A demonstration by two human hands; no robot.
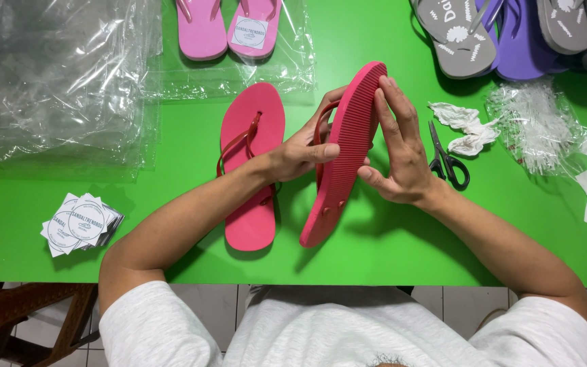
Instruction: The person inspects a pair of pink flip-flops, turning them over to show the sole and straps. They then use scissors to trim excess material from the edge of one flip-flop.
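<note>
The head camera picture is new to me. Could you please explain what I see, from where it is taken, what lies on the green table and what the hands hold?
There is no machine here: a person works with bare hands, and a camera worn on the head looks down at them. The left hand and right hand together hold a red flip-flop on its edge, ribbed sole toward the right hand. Its partner, a second red flip-flop, lies flat on the green table. Around them are clear plastic bags, a pink pair on a bag, a stack of round-printed stickers, scissors, crumpled paper, and grey and purple flip-flops.
</note>
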